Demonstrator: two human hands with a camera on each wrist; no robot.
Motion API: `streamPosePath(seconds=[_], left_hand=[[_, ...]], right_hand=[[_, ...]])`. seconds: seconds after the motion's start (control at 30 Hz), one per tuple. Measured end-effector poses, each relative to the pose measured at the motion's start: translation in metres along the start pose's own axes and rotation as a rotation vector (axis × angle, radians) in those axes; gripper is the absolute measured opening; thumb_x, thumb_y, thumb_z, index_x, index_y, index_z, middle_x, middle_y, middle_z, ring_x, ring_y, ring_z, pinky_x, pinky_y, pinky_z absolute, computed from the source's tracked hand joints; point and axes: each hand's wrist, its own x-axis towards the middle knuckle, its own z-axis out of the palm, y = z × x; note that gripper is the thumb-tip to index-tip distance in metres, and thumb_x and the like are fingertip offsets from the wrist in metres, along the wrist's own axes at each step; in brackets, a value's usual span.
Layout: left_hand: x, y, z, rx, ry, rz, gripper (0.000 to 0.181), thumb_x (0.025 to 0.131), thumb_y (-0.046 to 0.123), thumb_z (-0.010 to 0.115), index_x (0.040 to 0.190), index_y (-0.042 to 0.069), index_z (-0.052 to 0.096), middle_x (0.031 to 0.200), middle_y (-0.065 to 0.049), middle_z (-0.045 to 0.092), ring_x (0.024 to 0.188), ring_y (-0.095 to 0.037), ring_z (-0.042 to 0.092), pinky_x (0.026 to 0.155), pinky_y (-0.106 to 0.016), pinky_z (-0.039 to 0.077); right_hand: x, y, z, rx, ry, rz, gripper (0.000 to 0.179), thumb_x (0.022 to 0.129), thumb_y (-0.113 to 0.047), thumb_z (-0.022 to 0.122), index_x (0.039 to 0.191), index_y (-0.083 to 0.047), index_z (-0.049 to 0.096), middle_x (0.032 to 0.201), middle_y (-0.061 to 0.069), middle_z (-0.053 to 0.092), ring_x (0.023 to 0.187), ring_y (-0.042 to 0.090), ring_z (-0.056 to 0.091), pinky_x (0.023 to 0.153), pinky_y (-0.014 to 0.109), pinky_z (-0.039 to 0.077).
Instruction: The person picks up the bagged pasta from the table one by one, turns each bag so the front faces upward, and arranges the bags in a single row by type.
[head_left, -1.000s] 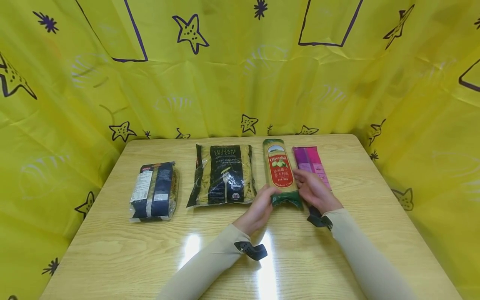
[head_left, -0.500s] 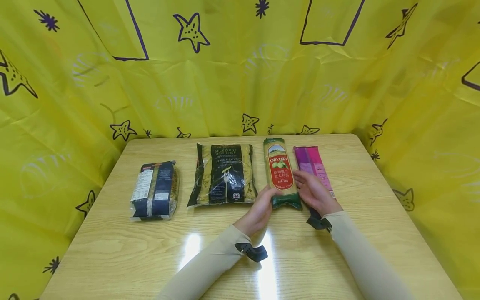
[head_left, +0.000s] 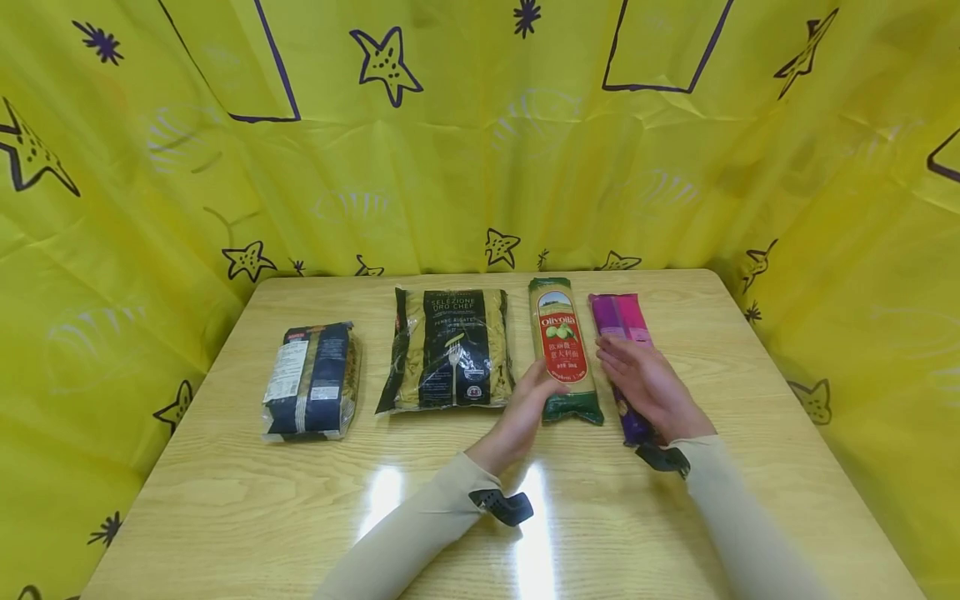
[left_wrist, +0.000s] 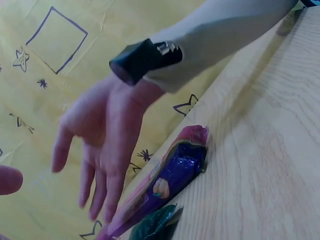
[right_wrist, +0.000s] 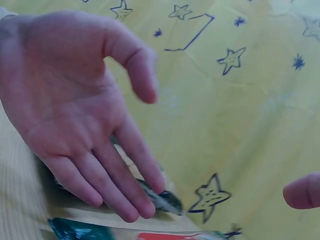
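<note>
A long spaghetti packet with a red label and green ends lies on the table between both hands. My left hand is at its lower left side, thumb over the packet's edge in the head view. In the right wrist view, that left hand shows straight fingers and a bare palm. My right hand is apart from the spaghetti, over the pink and purple packet, hiding part of it. Straight, empty fingers show on the right hand in the left wrist view; contact with the purple packet cannot be told.
A large black-labelled bag of penne lies left of the spaghetti. Farther left is a dark blue pasta packet with a white label. Yellow curtain hangs along the wooden table's back and sides.
My right hand has let go of the spaghetti packet's side and moved right, over the purple packet. The left hand has stayed nearly in place. The packets lie where they were.
</note>
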Motion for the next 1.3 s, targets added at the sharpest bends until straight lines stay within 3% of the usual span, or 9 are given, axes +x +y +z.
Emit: streamPosePath(seconds=[0.13, 0.23, 0.37, 0.47, 0.6, 0.9, 1.0, 1.17, 1.3], left_hand=[[-0.003, 0.001, -0.002, 0.036, -0.062, 0.007, 0.066, 0.097, 0.011, 0.056, 0.157, -0.003, 0.035, 0.164, -0.021, 0.038, 0.153, -0.04, 0.036, 0.13, -0.054, 0.022], [-0.005, 0.003, -0.005, 0.006, -0.128, -0.011, 0.057, 0.1, 0.009, 0.052, 0.153, -0.006, 0.04, 0.16, -0.025, 0.042, 0.149, -0.042, 0.042, 0.128, -0.051, 0.028], [-0.006, 0.003, -0.004, -0.037, -0.212, -0.079, 0.054, 0.103, 0.01, 0.048, 0.154, -0.008, 0.038, 0.158, -0.029, 0.042, 0.147, -0.043, 0.045, 0.127, -0.048, 0.032], [-0.005, -0.001, 0.002, -0.066, -0.254, -0.126, 0.055, 0.104, 0.011, 0.046, 0.154, -0.01, 0.035, 0.158, -0.032, 0.04, 0.147, -0.045, 0.044, 0.127, -0.048, 0.032], [-0.006, -0.004, 0.013, -0.111, -0.274, -0.157, 0.058, 0.104, 0.01, 0.046, 0.155, -0.013, 0.03, 0.159, -0.034, 0.036, 0.149, -0.047, 0.039, 0.129, -0.048, 0.029], [-0.006, -0.012, 0.042, -0.182, -0.249, -0.206, 0.078, 0.097, 0.011, 0.051, 0.161, -0.011, 0.011, 0.17, -0.029, 0.011, 0.158, -0.045, 0.02, 0.132, -0.051, 0.017], [-0.005, -0.016, 0.049, -0.172, -0.245, -0.217, 0.082, 0.096, 0.013, 0.053, 0.161, -0.009, 0.009, 0.172, -0.025, 0.007, 0.159, -0.044, 0.015, 0.132, -0.052, 0.015], [-0.003, -0.021, 0.056, -0.159, -0.294, -0.206, 0.071, 0.097, 0.014, 0.052, 0.16, -0.005, 0.025, 0.171, -0.019, 0.023, 0.16, -0.039, 0.018, 0.133, -0.055, 0.009], [-0.004, -0.024, 0.06, -0.149, -0.351, -0.191, 0.062, 0.099, 0.014, 0.048, 0.157, -0.003, 0.035, 0.165, -0.019, 0.037, 0.158, -0.037, 0.028, 0.132, -0.056, 0.009]], right_hand=[[-0.012, -0.008, -0.009, 0.036, 0.011, -0.043, 0.026, 0.109, -0.028, 0.052, 0.131, -0.02, 0.064, 0.126, -0.015, 0.065, 0.13, 0.005, 0.054, 0.133, 0.043, 0.012], [-0.019, -0.015, -0.016, 0.023, 0.011, -0.056, 0.025, 0.108, -0.028, 0.053, 0.13, -0.022, 0.063, 0.126, -0.016, 0.063, 0.122, 0.001, 0.058, 0.129, 0.033, 0.029], [-0.029, -0.021, -0.03, 0.001, 0.048, -0.052, 0.024, 0.107, -0.031, 0.054, 0.13, -0.025, 0.06, 0.13, -0.015, 0.058, 0.125, 0.005, 0.054, 0.105, 0.017, 0.051], [-0.036, -0.023, -0.041, -0.003, 0.085, -0.027, 0.03, 0.107, -0.032, 0.054, 0.137, -0.026, 0.054, 0.132, -0.014, 0.052, 0.149, 0.02, 0.036, 0.122, 0.027, 0.039], [-0.041, -0.021, -0.054, -0.029, 0.127, 0.009, 0.03, 0.107, -0.034, 0.054, 0.137, -0.028, 0.052, 0.136, -0.014, 0.044, 0.163, 0.032, -0.001, 0.133, 0.043, 0.005], [-0.049, -0.008, -0.069, -0.09, 0.164, 0.051, 0.012, 0.108, -0.036, 0.051, 0.107, -0.038, 0.062, 0.135, -0.014, 0.042, 0.163, 0.037, -0.003, 0.134, 0.046, 0.003], [-0.05, -0.003, -0.07, -0.124, 0.168, 0.077, 0.013, 0.108, -0.039, 0.05, 0.118, -0.035, 0.058, 0.138, -0.014, 0.041, 0.162, 0.036, 0.001, 0.135, 0.046, 0.007], [-0.05, 0.002, -0.069, -0.165, 0.172, 0.118, 0.062, 0.108, -0.044, 0.049, 0.159, -0.016, 0.028, 0.163, 0.005, 0.025, 0.161, 0.035, 0.006, 0.134, 0.048, 0.011], [-0.05, 0.004, -0.069, -0.178, 0.178, 0.127, 0.069, 0.108, -0.044, 0.049, 0.162, -0.012, 0.022, 0.17, 0.009, 0.016, 0.16, 0.032, 0.011, 0.134, 0.046, 0.016]])
